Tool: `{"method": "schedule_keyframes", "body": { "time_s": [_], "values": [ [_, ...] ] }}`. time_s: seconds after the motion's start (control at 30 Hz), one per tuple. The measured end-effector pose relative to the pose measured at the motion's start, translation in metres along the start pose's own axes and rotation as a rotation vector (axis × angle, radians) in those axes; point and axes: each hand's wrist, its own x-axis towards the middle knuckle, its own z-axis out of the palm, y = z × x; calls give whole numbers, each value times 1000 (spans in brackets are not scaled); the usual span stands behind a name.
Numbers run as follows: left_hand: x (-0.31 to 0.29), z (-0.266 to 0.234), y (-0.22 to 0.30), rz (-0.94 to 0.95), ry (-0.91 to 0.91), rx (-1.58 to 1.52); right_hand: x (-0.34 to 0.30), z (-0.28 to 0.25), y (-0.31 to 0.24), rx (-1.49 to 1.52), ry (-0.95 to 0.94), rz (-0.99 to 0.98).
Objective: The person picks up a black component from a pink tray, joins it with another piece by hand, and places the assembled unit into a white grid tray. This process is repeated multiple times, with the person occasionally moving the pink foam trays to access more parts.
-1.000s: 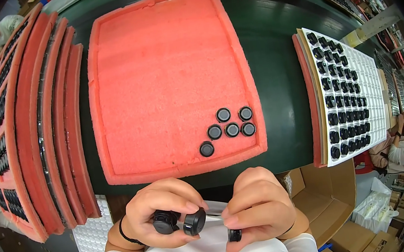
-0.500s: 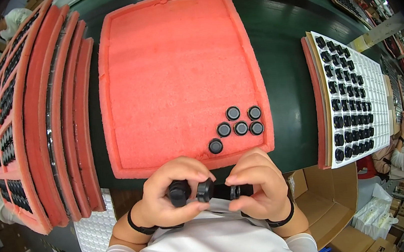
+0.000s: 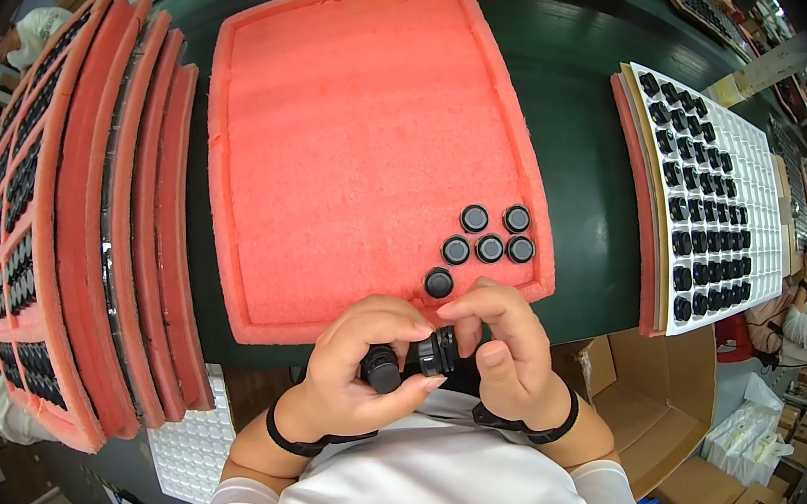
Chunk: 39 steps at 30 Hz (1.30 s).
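Note:
My left hand (image 3: 361, 358) is closed around two black parts. A stubby black cylinder (image 3: 381, 370) rests in its palm, and a short round black part (image 3: 428, 356) is pinched between thumb and forefinger. Against the right side of that pinched part sits a thin black ring (image 3: 450, 349). My right hand (image 3: 517, 354) is beside it, fingertips touching the ring's upper edge, thumb standing apart. Several similar black round parts (image 3: 489, 249) stand in the near right corner of a pink foam tray (image 3: 359, 136), just beyond my hands.
Pink foam trays (image 3: 134, 235) filled with black parts are stacked on the left. At right, a white gridded tray (image 3: 747, 180) is partly filled with black parts. Everything stands on a dark green table (image 3: 570, 131). An open cardboard box (image 3: 662, 391) lies below right. Other people work around the edges.
My right hand has moved left, bringing the ring against the part pinched in my left hand. Its thumb has come away from the ring. The left hand has shifted slightly right.

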Motion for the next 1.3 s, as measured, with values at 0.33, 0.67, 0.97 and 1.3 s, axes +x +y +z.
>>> {"method": "schedule_keyframes", "body": {
  "time_s": [0.33,0.67,0.97,1.3],
  "values": [
    [-2,2,-2,-46,14,-69,-1,9,3,416,94,57],
    [-1,0,-1,3,-23,21,2,16,0,218,74,38],
    [-2,1,2,-60,-26,-75,4,15,0,236,68,-9],
    [-5,-1,2,-107,-15,-98,4,14,-5,345,59,78]
  ]
}}
